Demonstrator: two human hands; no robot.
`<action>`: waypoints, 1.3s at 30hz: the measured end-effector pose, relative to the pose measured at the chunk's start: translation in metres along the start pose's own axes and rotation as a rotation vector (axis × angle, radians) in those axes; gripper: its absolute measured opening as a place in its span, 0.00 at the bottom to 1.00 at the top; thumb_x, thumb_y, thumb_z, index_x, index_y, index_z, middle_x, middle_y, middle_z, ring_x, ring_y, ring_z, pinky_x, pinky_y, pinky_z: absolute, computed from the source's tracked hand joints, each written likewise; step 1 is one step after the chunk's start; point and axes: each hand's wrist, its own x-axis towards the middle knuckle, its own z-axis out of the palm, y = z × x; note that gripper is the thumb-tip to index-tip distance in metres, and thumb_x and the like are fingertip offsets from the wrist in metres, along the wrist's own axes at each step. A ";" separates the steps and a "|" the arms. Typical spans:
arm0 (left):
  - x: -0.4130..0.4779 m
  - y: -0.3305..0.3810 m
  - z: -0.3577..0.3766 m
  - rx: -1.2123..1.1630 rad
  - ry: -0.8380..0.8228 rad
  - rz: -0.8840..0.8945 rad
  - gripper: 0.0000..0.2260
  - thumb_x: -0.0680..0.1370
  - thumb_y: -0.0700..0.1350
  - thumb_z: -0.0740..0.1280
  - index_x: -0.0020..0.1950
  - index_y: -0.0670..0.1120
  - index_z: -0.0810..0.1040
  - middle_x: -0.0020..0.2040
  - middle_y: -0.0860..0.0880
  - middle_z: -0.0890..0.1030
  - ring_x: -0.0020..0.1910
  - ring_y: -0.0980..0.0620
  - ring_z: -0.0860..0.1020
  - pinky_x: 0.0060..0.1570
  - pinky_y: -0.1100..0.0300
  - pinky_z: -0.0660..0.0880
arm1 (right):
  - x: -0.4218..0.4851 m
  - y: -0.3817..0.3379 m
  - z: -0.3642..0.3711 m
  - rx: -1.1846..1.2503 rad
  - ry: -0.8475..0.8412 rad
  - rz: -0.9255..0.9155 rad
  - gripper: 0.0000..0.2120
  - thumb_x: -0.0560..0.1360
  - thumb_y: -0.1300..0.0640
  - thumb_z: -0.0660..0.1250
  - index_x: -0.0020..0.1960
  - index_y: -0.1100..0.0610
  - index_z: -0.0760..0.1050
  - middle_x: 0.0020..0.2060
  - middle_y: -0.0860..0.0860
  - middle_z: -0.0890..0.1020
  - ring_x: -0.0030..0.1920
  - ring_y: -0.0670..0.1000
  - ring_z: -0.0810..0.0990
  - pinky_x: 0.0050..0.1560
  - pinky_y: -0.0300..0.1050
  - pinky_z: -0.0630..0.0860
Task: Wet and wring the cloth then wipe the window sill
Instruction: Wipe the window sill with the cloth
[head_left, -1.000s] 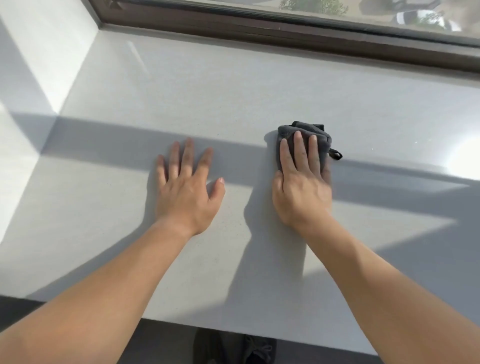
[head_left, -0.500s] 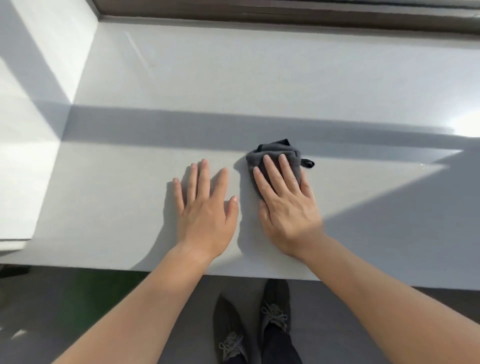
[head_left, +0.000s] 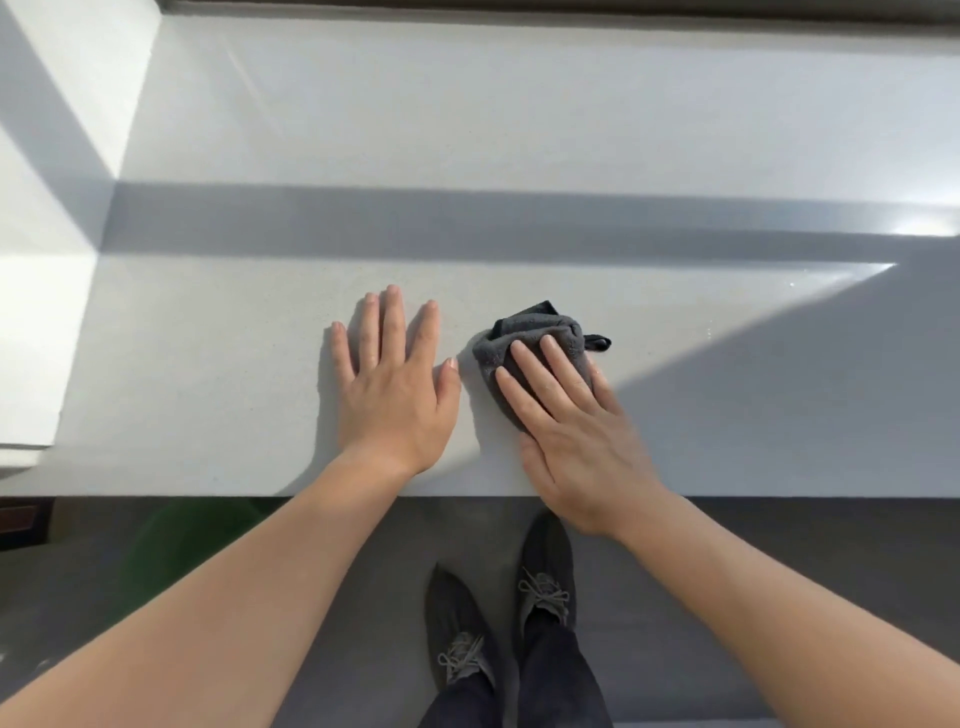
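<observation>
Dark grey fleecy cloth (head_left: 524, 338) lies bunched on the smooth pale window sill (head_left: 519, 130) near its front edge. It is half hidden under the right hand (head_left: 576, 436), whose straight fingers press flat on it. At the cloth's nine o'clock the left hand (head_left: 395, 395) rests flat, fingers spread, holding nothing.

No legible text, label, brand or number anywhere.
</observation>
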 end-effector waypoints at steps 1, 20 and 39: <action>-0.002 -0.001 0.000 0.003 0.001 0.001 0.29 0.80 0.58 0.44 0.81 0.51 0.52 0.82 0.42 0.48 0.80 0.43 0.43 0.75 0.36 0.44 | -0.004 0.011 0.000 -0.012 -0.002 -0.004 0.29 0.80 0.49 0.54 0.81 0.51 0.59 0.81 0.50 0.56 0.82 0.54 0.48 0.80 0.59 0.51; -0.021 -0.005 0.000 -0.159 -0.013 -0.019 0.24 0.83 0.56 0.49 0.78 0.52 0.57 0.82 0.43 0.49 0.80 0.45 0.42 0.75 0.39 0.37 | -0.052 0.071 -0.001 0.056 0.039 0.649 0.32 0.79 0.47 0.46 0.83 0.50 0.49 0.82 0.49 0.46 0.81 0.51 0.39 0.80 0.55 0.43; 0.006 0.037 0.009 -0.032 -0.009 0.028 0.27 0.81 0.60 0.46 0.80 0.55 0.52 0.82 0.47 0.49 0.80 0.46 0.42 0.76 0.38 0.41 | 0.076 0.110 -0.017 0.006 -0.008 0.034 0.31 0.79 0.47 0.49 0.82 0.49 0.55 0.82 0.49 0.53 0.82 0.54 0.45 0.80 0.57 0.46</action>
